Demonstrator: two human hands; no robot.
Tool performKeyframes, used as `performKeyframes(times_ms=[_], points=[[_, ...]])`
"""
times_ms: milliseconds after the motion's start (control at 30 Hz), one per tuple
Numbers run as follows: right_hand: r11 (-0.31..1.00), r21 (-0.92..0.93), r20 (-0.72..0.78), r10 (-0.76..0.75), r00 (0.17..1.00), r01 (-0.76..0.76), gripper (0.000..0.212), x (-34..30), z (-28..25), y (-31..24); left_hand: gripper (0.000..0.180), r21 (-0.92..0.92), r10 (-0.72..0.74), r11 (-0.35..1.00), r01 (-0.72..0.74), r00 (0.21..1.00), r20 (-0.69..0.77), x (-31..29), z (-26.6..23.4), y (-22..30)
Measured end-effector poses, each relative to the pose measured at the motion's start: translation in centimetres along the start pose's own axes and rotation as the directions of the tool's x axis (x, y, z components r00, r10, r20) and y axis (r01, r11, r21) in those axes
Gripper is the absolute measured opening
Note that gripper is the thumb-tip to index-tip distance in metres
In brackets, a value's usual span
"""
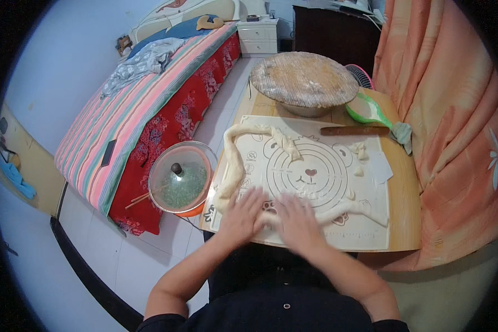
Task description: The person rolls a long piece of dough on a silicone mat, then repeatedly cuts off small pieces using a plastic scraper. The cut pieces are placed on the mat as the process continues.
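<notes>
left hand (242,217), right hand (299,221): both palms down, fingers outstretched; we are resting them on a pale dough rope (235,160). it is bending up the left side of a bear-printed mat (365,236) and extending past our right hand. wooden rolling pin (354,131): lying near the mat's far right corner. green scoop (369,109): sitting beside a covered basin (304,80).

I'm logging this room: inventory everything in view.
Dough rope: seemingly 1, pale, mat
Dough scraps: several, pale, mat
Mat: 1, cream, tabletop
Table: 1, yellowish, centre
Rolling pin: 1, brown, mat
Scoop: 1, green, table's right
Covered basin: 1, tan-topped, tabletop
Lidded pot: 1, orange, table's left
Bed: 1, multicoloured, left
Slab: 1, black, bed
Nightstand: 1, white, back
Cabinet: 1, dark, back
Curtain: 1, orange, right
Left hand: 1, on dough
Right hand: 1, on dough
</notes>
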State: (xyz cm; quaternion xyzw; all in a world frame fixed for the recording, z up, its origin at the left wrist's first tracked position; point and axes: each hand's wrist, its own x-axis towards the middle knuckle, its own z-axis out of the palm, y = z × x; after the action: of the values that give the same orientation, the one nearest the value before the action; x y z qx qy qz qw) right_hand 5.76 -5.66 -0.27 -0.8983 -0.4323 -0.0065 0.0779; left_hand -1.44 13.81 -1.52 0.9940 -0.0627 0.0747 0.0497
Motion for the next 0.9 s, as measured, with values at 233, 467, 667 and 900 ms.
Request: performKeyframes(times_ms=[233,467,667,900], points=[[0.941,0.027,-0.17,0.336,0.926,-0.336,0.065,7.7,-3.7,9.4,0.06,-0.005,-0.162,0.986,0.166,0.96,-0.228,10.7,-1.6,-1.8],[0.966,0.056,0.0,0.251,0.968,-0.251,0.063,-0.9,-0.4,5.8,0.064,-0.159,0.06,0.986,-0.051,0.997,0.049,6.6,1.4,4.0],[0.987,0.076,-0.012,0.145,0.989,-0.144,0.06,-3.4,-1.0,4.5,0.065,-0.018,0.043,0.999,-0.043,0.999,-0.01,1.8,0.3,4.3],[0.978,0.101,-0.117,0.192,0.975,-0.18,0.058,2.3,0.0,6.8,0.048,-0.177,0.097,0.978,-0.114,0.99,-0.104,8.5,0.8,0.9]])
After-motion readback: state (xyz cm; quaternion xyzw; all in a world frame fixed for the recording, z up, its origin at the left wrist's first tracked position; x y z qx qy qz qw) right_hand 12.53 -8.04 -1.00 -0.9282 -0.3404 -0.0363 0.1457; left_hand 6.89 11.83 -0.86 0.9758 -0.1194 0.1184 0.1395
